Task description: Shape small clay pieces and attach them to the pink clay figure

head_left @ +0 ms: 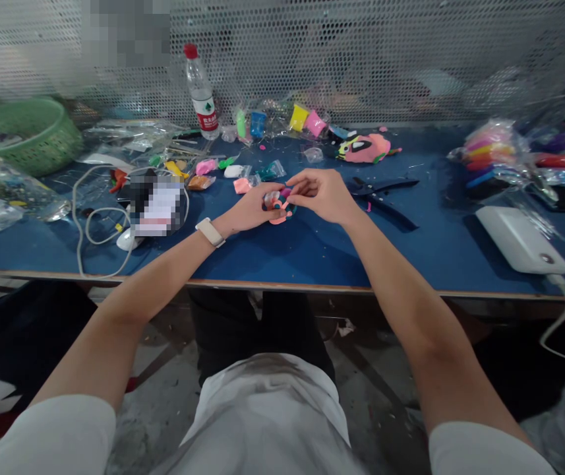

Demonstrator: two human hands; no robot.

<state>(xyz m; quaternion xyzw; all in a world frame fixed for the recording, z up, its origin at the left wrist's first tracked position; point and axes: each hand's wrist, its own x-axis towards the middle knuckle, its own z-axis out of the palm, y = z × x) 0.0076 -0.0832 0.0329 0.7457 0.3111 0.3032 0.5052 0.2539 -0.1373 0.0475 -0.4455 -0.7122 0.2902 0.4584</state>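
Note:
My left hand (252,210) cups a small clay figure (278,203) of pink, teal and dark pieces, just above the blue table (312,254). My right hand (322,192) pinches the figure's top from the right, fingertips meeting the left hand's. A pale band sits on my left wrist. A finished pink clay figure (367,148) lies farther back. Small clay packets in pink, white and green (242,173) lie just behind my hands.
Black pliers (384,192) lie right of my hands. A white power bank (522,239) with cable sits at right, clay bags (492,148) behind it. A green basket (29,132), water bottle (202,92), white cable (89,224) and plastic wrappers lie left. Mesh wall behind.

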